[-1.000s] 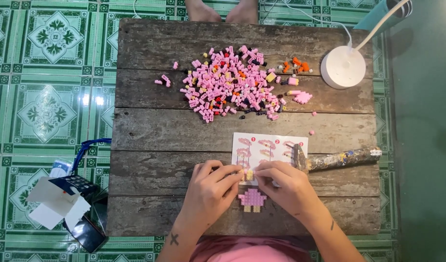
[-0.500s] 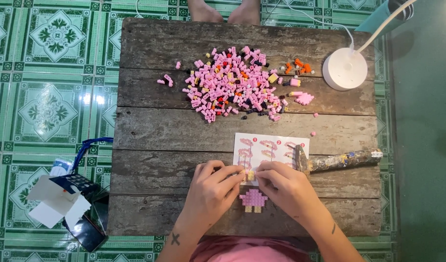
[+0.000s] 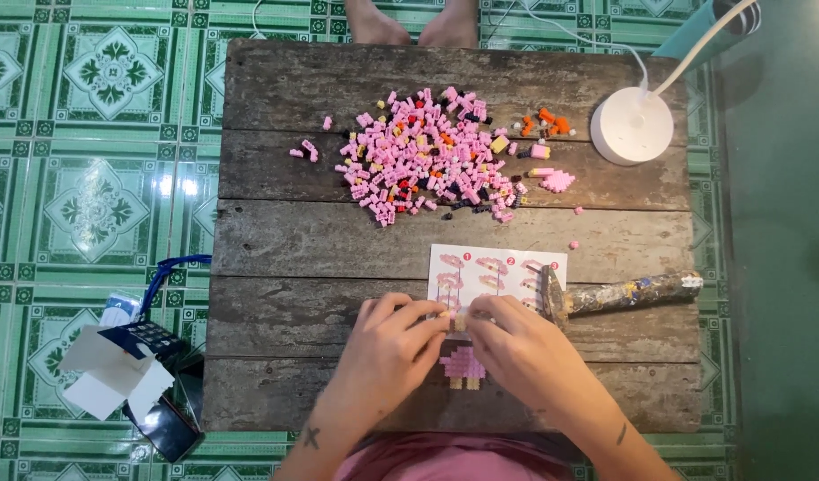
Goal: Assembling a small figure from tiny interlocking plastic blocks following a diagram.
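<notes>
**Two hands, one tiny brick**

We look down on a weathered plank surface (image 3: 338, 240) set on green patterned floor tiles (image 3: 89, 187). Toward 12 o'clock lies a loose heap of mostly pink bricks (image 3: 427, 160), with a white round lamp base (image 3: 632, 125) at 2 o'clock and a hammer with a mottled handle (image 3: 619, 294) at 3 o'clock. A printed instruction sheet (image 3: 498, 267) lies just above our hands, and the hammer head rests on its right edge.

Our left hand (image 3: 387, 352) and right hand (image 3: 525, 352) meet near 6 o'clock, both palm down, wrists angled inward from the near edge. The fingers of both are pinched shut on a small pale brick piece (image 3: 458, 322) held between the fingertips, just over the sheet's lower edge. Below it, between the hands, the pink brick figure (image 3: 463, 365) lies flat on the wood.

We judge the piece very light, rigid and smooth, easy to fumble; it is best taken by its side faces with fingertips. The figure looks prone to snapping apart if pressed unevenly
</notes>
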